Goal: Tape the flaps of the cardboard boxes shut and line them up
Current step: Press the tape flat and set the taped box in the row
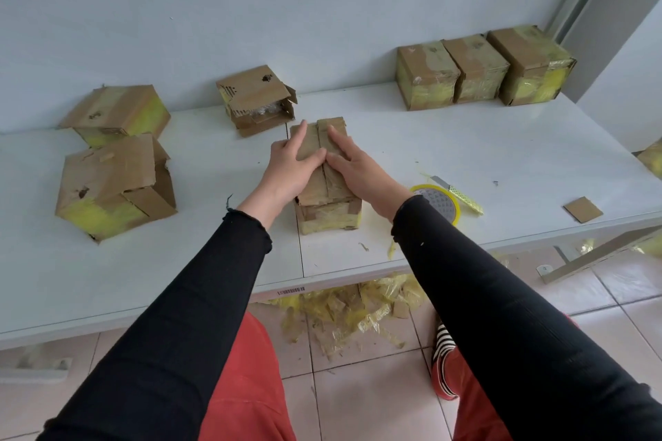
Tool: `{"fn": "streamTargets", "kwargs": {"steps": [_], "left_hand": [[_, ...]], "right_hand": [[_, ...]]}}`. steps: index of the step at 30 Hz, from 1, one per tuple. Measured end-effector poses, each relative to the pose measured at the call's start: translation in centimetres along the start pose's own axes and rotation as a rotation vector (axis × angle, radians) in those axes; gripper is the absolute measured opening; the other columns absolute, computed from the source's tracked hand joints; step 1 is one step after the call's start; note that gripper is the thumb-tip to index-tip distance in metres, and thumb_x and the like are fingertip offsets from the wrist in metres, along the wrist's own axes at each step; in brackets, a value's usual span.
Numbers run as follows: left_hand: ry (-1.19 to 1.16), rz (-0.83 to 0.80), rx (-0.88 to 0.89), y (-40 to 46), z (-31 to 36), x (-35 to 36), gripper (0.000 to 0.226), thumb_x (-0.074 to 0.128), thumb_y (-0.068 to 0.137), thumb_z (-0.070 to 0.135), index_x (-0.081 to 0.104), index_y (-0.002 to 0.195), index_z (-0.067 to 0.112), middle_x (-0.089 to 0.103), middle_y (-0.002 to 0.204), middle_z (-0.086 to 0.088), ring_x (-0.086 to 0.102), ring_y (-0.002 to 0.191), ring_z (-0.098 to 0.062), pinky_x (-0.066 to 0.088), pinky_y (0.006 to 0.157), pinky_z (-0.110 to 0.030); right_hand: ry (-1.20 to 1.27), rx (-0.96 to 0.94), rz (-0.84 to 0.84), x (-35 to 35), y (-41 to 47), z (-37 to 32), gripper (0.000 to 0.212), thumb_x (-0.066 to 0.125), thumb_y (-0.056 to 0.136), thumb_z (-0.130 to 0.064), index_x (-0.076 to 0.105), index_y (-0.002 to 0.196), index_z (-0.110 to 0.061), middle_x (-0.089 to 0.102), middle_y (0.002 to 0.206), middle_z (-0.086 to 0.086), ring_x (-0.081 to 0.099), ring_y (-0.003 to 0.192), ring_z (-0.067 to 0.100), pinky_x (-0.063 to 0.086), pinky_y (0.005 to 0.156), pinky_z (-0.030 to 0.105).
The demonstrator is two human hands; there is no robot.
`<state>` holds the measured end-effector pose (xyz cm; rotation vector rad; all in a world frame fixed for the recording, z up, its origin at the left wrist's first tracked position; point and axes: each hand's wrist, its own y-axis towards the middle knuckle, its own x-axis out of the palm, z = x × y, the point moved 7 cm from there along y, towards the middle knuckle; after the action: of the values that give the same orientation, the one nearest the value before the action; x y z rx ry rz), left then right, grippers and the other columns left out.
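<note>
Pressing down with both palms, the person flattens the top flaps of a cardboard box (pixel 324 168) standing near the front middle of the white surface (pixel 465 140). Left hand (pixel 290 168) lies flat on the left flap, right hand (pixel 353 170) on the right flap; fingers of each grip are straight, curled round nothing, and the thumbs meet at the centre seam. Yellow tape wraps the box's near face.

Three taped boxes (pixel 480 68) sit touching in a row at the far right, against the wall. Two loose-flapped boxes (pixel 114 161) lie at the left (one behind the other), and another open box (pixel 256 98) sits just behind the one being pressed. A yellow tape roll (pixel 439 200) rests just right of the right wrist, with a cutter (pixel 456 194) beside it and a cardboard scrap (pixel 583 209) farther right. Torn yellow tape scraps (pixel 351 308) litter the tiled floor under the surface's edge.
</note>
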<state>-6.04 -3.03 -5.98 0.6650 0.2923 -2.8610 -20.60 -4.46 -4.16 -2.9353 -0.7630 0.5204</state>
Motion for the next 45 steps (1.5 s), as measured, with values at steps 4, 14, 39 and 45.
{"fn": "streamTargets", "kwargs": {"steps": [4, 14, 39, 45], "left_hand": [[0.22, 0.006, 0.037, 2.0, 1.2, 0.0, 0.064, 0.044, 0.1, 0.066, 0.023, 0.159, 0.051, 0.023, 0.168, -0.005, 0.029, 0.153, -0.022, 0.03, 0.118, -0.039], [0.247, 0.095, 0.039, 2.9, 0.5, -0.2, 0.05, 0.045, 0.098, 0.067, 0.038, 0.146, 0.055, 0.042, 0.15, -0.005, 0.052, 0.13, -0.026, 0.045, 0.102, -0.042], [0.362, -0.175, 0.518, -8.8, 12.2, 15.0, 0.045, 0.058, 0.097, 0.014, 0.045, 0.139, 0.006, 0.054, 0.13, -0.013, 0.056, 0.116, -0.03, 0.041, 0.091, -0.032], [0.422, -0.143, 0.237, -8.2, 8.0, 17.9, 0.092, 0.07, 0.088, 0.058, 0.024, 0.15, 0.009, 0.06, 0.106, 0.006, 0.062, 0.095, -0.023, 0.047, 0.072, -0.034]], "right_hand": [[-0.089, -0.006, -0.029, -0.2, 0.3, 0.5, 0.062, 0.05, 0.107, -0.028, 0.022, 0.162, -0.033, 0.018, 0.17, 0.007, 0.015, 0.158, 0.018, 0.022, 0.126, 0.043], [0.111, -0.028, 0.05, 1.0, -4.0, 1.6, 0.062, 0.053, 0.106, -0.023, 0.026, 0.162, -0.028, 0.036, 0.163, -0.001, 0.031, 0.152, 0.014, 0.028, 0.125, 0.041], [-0.25, 0.402, 0.302, -16.6, -7.2, 11.6, 0.035, 0.05, 0.104, -0.014, 0.059, 0.137, -0.008, 0.061, 0.129, 0.012, 0.058, 0.116, 0.03, 0.047, 0.092, 0.037], [-0.294, 0.09, 0.355, -15.5, -9.2, 9.2, 0.021, 0.056, 0.102, -0.023, 0.058, 0.083, -0.014, 0.058, 0.07, -0.001, 0.056, 0.056, 0.016, 0.043, 0.049, 0.023]]}}
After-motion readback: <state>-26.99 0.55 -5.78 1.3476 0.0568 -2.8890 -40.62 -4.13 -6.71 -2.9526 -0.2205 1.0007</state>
